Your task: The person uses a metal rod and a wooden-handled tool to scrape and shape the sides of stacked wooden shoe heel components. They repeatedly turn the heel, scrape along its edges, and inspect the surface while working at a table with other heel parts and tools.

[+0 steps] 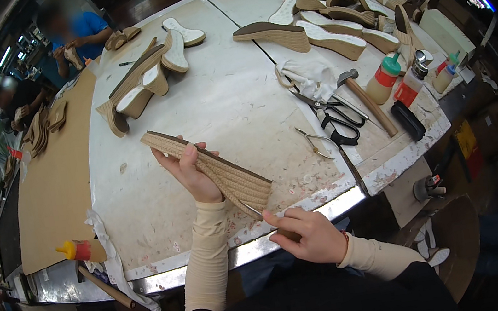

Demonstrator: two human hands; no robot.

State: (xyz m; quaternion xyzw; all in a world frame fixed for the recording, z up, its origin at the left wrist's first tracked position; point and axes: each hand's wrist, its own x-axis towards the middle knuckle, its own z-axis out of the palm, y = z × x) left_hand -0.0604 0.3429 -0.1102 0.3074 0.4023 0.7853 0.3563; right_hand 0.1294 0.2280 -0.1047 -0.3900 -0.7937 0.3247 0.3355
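Observation:
My left hand grips a wedge shoe sole wrapped in tan braided rope, with a dark brown edge along its upper side. It is held tilted above the front of the table, thick heel end toward me. In my right hand is a small hand tool with a thin metal blade and a brown handle, mostly hidden by the fingers. The blade's tip meets the lower edge of the heel end. Whether it goes under the rope covering, I cannot tell.
More wedge soles lie at the back left, and a pile at the back right. To the right are pliers, scissors, a hammer and squeeze bottles. A yellow-capped bottle stands front left. Two people work beyond the table's left side.

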